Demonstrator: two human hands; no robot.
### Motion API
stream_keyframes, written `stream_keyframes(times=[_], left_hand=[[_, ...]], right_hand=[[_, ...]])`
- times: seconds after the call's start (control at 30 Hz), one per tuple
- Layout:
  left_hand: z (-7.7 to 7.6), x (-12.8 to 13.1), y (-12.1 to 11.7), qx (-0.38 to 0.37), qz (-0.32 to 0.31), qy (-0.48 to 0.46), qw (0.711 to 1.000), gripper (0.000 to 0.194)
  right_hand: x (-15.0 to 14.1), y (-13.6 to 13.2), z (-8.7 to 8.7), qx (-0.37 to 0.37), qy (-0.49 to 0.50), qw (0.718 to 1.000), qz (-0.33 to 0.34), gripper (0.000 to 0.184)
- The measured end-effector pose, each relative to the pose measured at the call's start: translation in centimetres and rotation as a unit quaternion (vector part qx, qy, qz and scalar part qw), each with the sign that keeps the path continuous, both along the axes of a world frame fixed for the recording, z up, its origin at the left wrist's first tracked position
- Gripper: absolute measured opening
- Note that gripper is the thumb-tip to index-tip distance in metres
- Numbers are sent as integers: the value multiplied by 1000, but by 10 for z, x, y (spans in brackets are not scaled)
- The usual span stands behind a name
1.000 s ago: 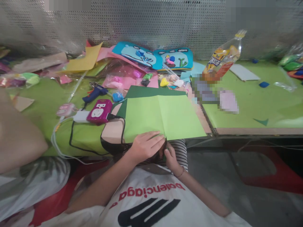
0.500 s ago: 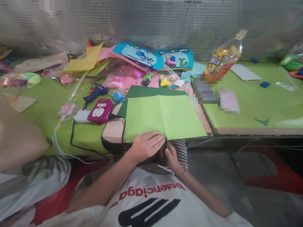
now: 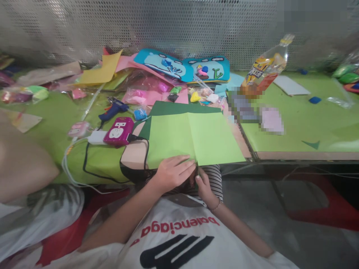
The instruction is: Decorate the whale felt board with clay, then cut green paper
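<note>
A light green paper sheet [image 3: 193,136] with a centre fold lies on a dark green sheet [image 3: 174,108] at the table's near edge. My left hand [image 3: 172,172] rests flat on the light green sheet's near edge, fingers stretched toward the fold. My right hand [image 3: 204,186] sits just below that edge, beside the left fingertips. Its fingers are curled and its thumb points up at the fold's end. A dark object shows between the two hands, and I cannot make out what it is.
A magenta plug box [image 3: 119,130] with a black cable and a blue glue gun [image 3: 113,109] lie left of the sheets. Coloured papers, small bags and a blue picture board [image 3: 182,67] crowd the back. A plastic bottle [image 3: 265,69] leans at right. Another person's arm [image 3: 22,168] fills the left.
</note>
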State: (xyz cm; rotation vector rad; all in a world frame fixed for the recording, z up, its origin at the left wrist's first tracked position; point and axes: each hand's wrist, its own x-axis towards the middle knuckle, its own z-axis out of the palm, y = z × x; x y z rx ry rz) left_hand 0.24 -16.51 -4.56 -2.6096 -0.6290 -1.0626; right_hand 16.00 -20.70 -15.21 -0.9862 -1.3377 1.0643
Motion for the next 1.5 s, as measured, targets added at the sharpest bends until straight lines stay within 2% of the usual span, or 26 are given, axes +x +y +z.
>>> stream_keyframes(times=[0.17, 0.4, 0.73, 0.9, 1.17, 1.5], left_hand=[[0, 0, 0, -5, -2, 5, 1000, 13], [1, 0, 0, 4, 2, 7, 1000, 12], [1, 0, 0, 0, 6, 9, 1000, 13], [2, 0, -1, 5, 5, 11, 1000, 13], [1, 0, -3, 1, -4, 7, 1000, 12], [1, 0, -4, 0, -5, 11, 1000, 13]], right_hand=[[0, 1, -1, 1, 7, 1000, 11, 34], [-2, -2, -11, 0, 24, 1000, 13, 32], [-2, 2, 0, 9, 13, 1000, 9, 35], [-2, -3, -3, -9, 21, 1000, 9, 34], [-2, -6, 7, -26, -8, 1000, -2, 41], [-2, -5, -1, -7, 4, 1000, -5, 37]])
